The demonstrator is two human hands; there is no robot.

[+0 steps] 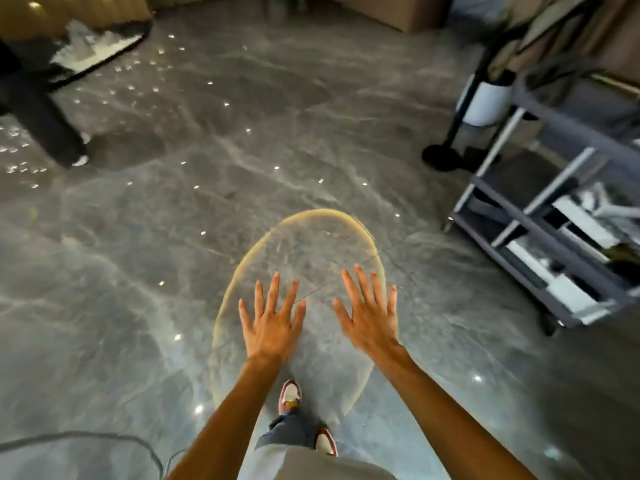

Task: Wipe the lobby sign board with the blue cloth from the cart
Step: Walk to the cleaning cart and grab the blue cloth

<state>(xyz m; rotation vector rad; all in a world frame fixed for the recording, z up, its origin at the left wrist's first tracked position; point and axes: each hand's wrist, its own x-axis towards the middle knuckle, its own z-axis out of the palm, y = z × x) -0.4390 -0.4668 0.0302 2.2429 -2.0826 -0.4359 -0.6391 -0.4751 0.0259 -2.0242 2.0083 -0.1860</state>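
Left hand [268, 327] and right hand [369, 315] stretch out flat, fingers spread wide, holding nothing (side by side). The cart [540, 216] stands off past the right hand.

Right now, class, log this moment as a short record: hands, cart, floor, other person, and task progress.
left hand: open, fingers spread, holding nothing
right hand: open, fingers spread, holding nothing
cart: grey, shelved, to the person's right
floor: glossy grey marble
other person: dark trousers, far left
blue cloth: not seen
task progress: wiping not begun
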